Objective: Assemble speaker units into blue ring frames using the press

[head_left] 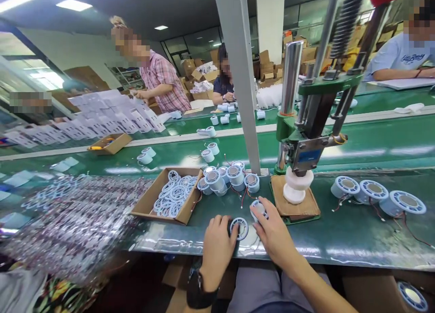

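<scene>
My left hand (217, 242) curls its fingers round a small round speaker part with a ring on top (239, 228) at the near edge of the green bench. My right hand (273, 231) pinches a second white round part (258, 208) just right of it. A group of several similar white cylinders with thin wires (228, 178) stands behind my hands. A cardboard tray of flat white rings (172, 196) lies to the left. The hand press (301, 154) with its white pad on a wooden block (295, 203) stands just right of my right hand.
Three finished parts (374, 193) lie right of the press. A heap of bagged parts (78, 222) fills the left bench. A grey post (241, 77) rises behind the cylinders. Other people work across the green conveyor (374, 140), amid white boxes and cartons.
</scene>
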`<state>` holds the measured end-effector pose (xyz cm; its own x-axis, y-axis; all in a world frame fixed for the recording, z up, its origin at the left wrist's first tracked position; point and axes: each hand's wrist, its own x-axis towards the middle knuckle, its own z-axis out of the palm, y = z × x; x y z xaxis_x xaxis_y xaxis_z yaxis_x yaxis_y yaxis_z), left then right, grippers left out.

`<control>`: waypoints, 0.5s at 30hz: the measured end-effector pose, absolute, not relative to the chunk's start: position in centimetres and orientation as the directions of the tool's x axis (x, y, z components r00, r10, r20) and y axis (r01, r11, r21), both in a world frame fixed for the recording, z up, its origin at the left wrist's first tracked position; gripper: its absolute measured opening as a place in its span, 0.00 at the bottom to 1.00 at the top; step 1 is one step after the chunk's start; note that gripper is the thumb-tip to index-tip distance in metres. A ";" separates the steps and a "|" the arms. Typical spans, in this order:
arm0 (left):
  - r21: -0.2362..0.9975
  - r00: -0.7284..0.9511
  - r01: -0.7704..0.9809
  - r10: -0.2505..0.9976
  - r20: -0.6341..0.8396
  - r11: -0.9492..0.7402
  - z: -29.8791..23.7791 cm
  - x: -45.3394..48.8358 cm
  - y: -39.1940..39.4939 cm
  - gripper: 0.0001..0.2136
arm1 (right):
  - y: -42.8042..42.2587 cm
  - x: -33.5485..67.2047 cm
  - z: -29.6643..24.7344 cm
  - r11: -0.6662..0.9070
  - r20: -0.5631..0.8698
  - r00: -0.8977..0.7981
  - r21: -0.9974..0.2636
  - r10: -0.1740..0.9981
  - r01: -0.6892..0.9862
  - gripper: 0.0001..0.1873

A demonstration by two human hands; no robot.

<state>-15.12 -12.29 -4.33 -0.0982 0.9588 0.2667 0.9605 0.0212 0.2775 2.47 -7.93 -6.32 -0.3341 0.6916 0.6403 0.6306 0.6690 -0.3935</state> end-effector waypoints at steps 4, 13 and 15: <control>0.330 0.004 0.939 0.959 0.283 -0.101 -5.6 -16.7 -12.8 0.20 | -10.2 5.9 -7.2 0.696 0.631 -0.343 -0.476 0.696 0.538 0.19; 0.587 0.017 0.767 0.922 0.386 -0.259 -5.1 -13.7 -14.0 0.27 | -12.0 6.4 -8.0 0.573 0.591 -0.179 -0.589 0.786 0.570 0.37; 0.566 0.131 0.730 0.891 0.434 -0.383 -3.9 -11.8 -13.9 0.29 | -12.0 6.2 -8.2 0.568 0.586 -0.167 -0.609 0.793 0.554 0.41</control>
